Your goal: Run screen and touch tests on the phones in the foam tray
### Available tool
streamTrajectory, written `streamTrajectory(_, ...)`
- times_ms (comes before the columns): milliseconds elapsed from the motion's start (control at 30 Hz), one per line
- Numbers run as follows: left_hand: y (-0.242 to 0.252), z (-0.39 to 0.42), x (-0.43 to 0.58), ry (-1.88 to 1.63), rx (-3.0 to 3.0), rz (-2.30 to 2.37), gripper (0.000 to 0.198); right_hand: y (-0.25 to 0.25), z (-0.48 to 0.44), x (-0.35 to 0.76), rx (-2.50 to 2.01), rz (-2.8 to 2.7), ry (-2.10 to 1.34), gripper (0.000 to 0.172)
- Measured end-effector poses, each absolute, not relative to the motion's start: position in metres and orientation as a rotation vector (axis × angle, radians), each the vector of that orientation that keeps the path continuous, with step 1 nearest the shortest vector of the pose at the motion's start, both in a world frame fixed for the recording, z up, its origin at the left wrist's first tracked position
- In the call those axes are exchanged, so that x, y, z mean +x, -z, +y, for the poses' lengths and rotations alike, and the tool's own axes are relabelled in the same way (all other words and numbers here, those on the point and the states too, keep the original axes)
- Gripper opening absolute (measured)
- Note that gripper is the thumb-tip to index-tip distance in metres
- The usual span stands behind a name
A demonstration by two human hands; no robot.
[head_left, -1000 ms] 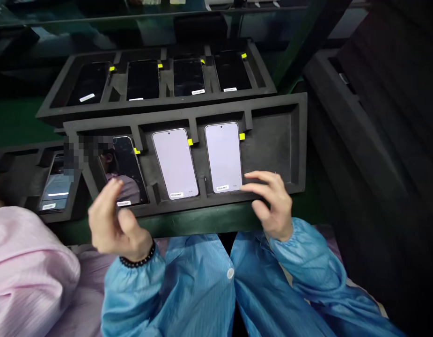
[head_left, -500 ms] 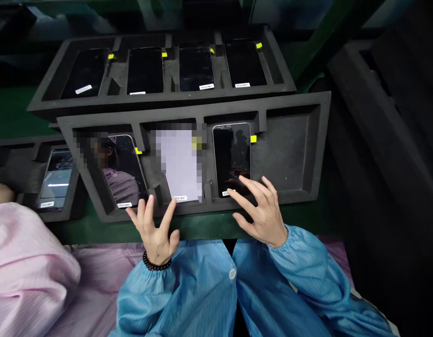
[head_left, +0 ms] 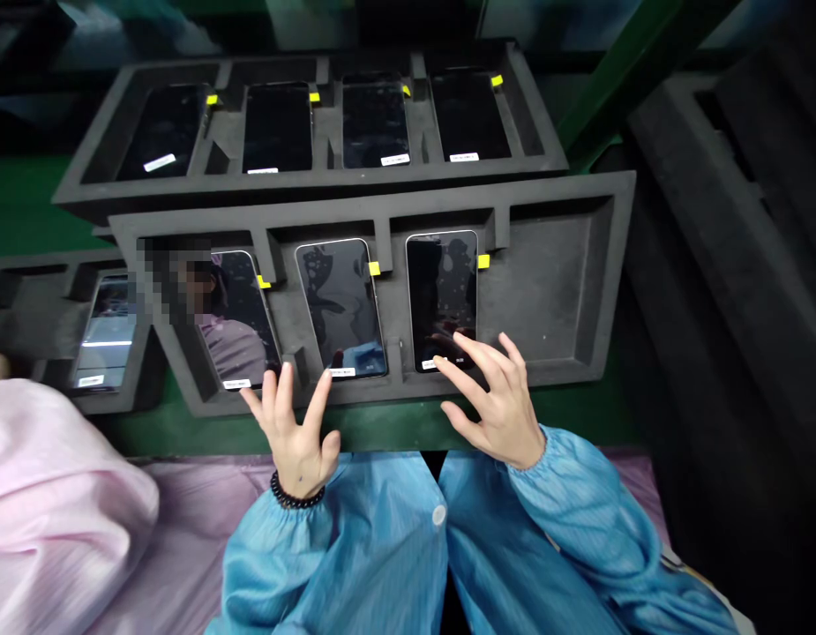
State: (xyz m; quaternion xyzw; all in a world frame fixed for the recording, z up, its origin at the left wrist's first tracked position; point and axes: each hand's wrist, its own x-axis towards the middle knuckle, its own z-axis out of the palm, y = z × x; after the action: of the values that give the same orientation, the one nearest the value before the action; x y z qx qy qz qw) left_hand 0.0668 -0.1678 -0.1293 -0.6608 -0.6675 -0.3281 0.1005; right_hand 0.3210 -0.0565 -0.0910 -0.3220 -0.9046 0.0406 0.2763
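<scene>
Along the near edge of the front tray point(head_left: 559, 372): left hand point(head_left: 296, 445), right hand point(head_left: 498, 413), fingers spread wide, gripping nothing, at phones point(head_left: 341, 304); slots point(head_left: 546, 291) presumably keep them apart.

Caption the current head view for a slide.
Left hand and right hand at the near ends of dark-screened phones in a black tray.

Below and left of the frame's centre, the left hand point(head_left: 296, 441) points its splayed fingers upward; below and right, the right hand point(head_left: 497, 401) angles up-left, fingers parted, thumb apart.
</scene>
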Motion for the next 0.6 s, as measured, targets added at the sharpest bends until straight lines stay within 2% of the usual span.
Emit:
streamTrajectory(167, 0.1286, -0.1688, 0.0671, 1.038, -1.925, -1.924, 0.062, 0.0905, -0.0567, 0.3218, -0.864, -2.420, -0.111, 0.045)
streamTrajectory(367, 0.1275, -0.1683, 0.0659, 0.939, -1.973, -1.981, 0.058, 0.0896, -0.0563, 0.3211, -0.881, -2.474, -0.094, 0.038)
streamTrajectory(600, 0.1327, -0.1717, 0.0655, 1.009, -1.919, -1.958, 0.063, 0.0920, -0.0568, 0.3227, -0.878, -2.402, -0.135, 0.053)
